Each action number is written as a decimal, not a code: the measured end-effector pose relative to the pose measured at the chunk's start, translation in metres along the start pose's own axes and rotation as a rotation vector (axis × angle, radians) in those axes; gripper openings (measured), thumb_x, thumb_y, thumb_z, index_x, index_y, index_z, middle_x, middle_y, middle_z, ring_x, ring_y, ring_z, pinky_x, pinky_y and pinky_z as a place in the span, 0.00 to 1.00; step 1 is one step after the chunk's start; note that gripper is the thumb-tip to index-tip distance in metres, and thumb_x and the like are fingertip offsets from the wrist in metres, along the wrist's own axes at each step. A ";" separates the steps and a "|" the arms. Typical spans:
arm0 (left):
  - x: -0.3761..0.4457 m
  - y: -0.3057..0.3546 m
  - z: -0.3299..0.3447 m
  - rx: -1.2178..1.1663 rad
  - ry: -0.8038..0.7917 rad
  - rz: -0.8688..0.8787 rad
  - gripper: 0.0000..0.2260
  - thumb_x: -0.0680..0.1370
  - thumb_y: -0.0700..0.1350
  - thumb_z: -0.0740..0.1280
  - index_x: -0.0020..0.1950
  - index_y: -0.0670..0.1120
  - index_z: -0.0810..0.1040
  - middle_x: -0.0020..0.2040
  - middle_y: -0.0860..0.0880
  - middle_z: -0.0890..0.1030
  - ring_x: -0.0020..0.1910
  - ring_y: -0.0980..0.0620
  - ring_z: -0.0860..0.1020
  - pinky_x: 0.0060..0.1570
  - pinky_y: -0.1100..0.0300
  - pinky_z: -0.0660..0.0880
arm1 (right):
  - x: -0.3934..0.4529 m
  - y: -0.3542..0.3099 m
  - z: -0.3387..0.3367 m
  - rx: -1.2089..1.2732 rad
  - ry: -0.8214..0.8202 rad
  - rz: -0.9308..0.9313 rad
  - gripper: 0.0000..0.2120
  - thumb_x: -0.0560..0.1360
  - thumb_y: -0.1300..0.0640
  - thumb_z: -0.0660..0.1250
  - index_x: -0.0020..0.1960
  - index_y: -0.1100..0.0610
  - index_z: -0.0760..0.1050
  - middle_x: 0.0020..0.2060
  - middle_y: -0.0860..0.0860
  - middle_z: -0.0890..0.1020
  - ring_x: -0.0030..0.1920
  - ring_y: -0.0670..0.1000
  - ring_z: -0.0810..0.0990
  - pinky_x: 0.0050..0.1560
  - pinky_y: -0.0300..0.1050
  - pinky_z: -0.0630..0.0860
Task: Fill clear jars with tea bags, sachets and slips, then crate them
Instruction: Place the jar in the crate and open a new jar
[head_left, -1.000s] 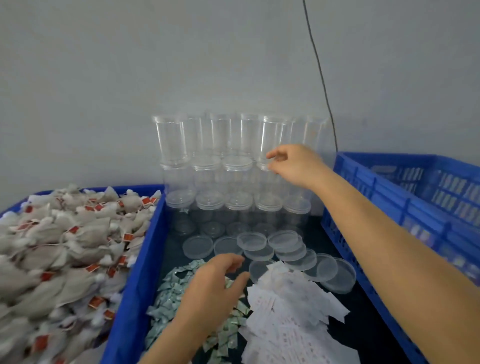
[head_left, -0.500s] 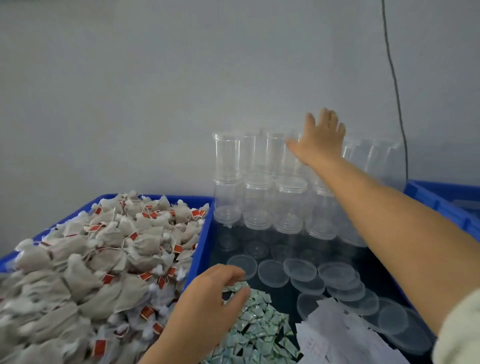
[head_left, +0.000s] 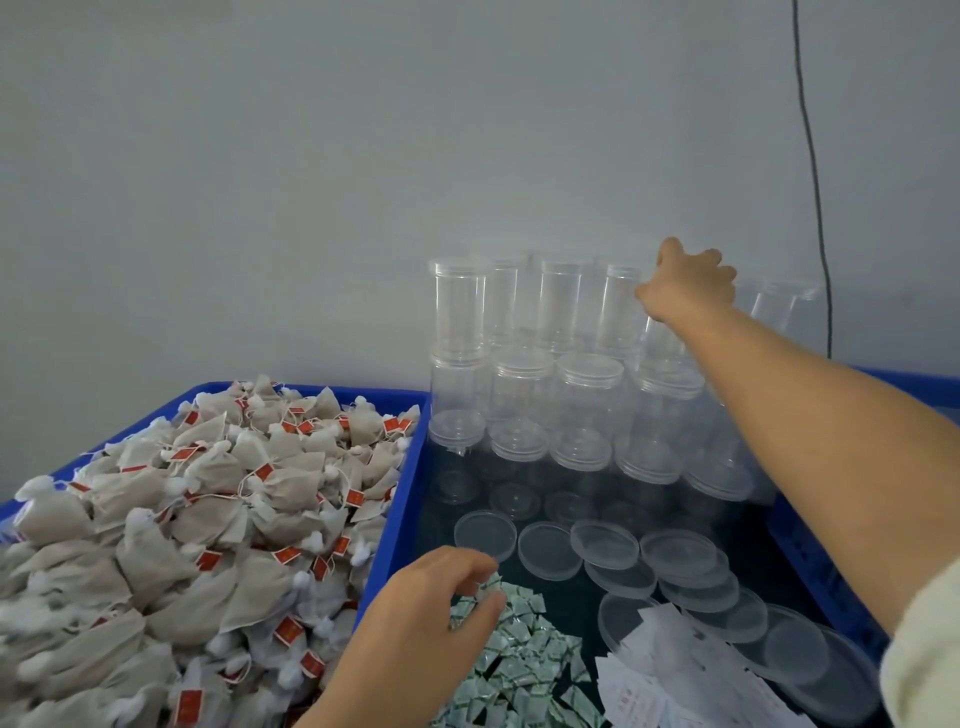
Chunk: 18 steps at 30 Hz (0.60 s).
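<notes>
While our right hand (head_left: 688, 288) curls over an upright top-row jar (head_left: 670, 332) directly beneath it, our left hand (head_left: 431, 618) pinches at the sachets (head_left: 519, 665) nearby.

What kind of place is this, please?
Probably a small hand-packing workstation: a blue crate heaped with tea bags, stacked clear jars against a bare wall, and loose lids beside sachets.
</notes>
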<state>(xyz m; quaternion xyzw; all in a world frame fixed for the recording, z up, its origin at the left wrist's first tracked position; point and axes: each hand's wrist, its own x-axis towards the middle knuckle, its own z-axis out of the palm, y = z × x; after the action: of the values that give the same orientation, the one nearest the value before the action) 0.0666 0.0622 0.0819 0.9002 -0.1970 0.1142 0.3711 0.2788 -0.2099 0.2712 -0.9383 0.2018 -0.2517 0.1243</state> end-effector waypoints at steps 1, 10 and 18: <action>0.000 0.000 0.001 0.000 -0.002 0.003 0.10 0.78 0.54 0.65 0.59 0.59 0.74 0.50 0.66 0.75 0.53 0.73 0.70 0.54 0.74 0.69 | 0.001 0.002 0.000 0.013 -0.003 0.017 0.25 0.78 0.57 0.64 0.72 0.54 0.61 0.67 0.65 0.66 0.65 0.66 0.68 0.53 0.50 0.68; -0.002 -0.003 0.003 0.010 0.009 -0.005 0.11 0.78 0.54 0.64 0.61 0.58 0.74 0.50 0.67 0.74 0.51 0.72 0.71 0.53 0.75 0.68 | -0.019 0.007 -0.045 0.264 0.061 0.024 0.42 0.71 0.44 0.72 0.75 0.62 0.59 0.70 0.63 0.65 0.71 0.64 0.65 0.65 0.53 0.69; -0.004 0.019 0.003 0.123 0.153 0.097 0.25 0.77 0.58 0.63 0.72 0.60 0.59 0.63 0.69 0.59 0.63 0.69 0.59 0.66 0.71 0.60 | -0.148 0.027 -0.058 0.553 -0.230 -0.252 0.36 0.66 0.41 0.77 0.66 0.48 0.64 0.62 0.51 0.66 0.57 0.52 0.71 0.53 0.47 0.68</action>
<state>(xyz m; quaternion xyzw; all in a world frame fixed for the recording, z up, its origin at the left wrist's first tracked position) 0.0549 0.0488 0.0904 0.8993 -0.2040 0.2124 0.3234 0.1233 -0.1759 0.2484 -0.9088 -0.0074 -0.2029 0.3644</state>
